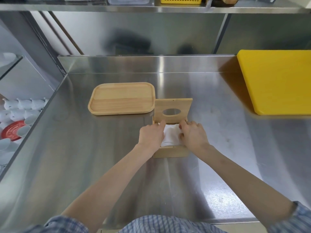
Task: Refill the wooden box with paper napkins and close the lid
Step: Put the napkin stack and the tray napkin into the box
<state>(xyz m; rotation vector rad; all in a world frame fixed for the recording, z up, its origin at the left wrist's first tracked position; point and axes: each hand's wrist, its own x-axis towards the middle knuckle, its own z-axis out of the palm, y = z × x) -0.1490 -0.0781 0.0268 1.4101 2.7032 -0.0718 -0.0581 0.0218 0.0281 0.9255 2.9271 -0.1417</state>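
A small wooden box (pixel 170 152) stands in the middle of the steel counter. Its hinged lid (pixel 173 106), with an oval hole, is tipped up and back. A stack of white paper napkins (pixel 171 137) lies inside the box. My left hand (pixel 151 135) presses on the napkins' left side, fingers curled over the box's left edge. On the right side my right hand (pixel 192 134) grips the napkins with fingertips tucked into the stack. Both hands hide the box's side walls.
A wooden tray (pixel 122 111) lies just left of and behind the box. A yellow cutting board (pixel 277 81) covers the back right of the counter (pixel 84 157). White cups and a red plate (pixel 11 131) sit on a lower shelf at left. A steel shelf runs overhead.
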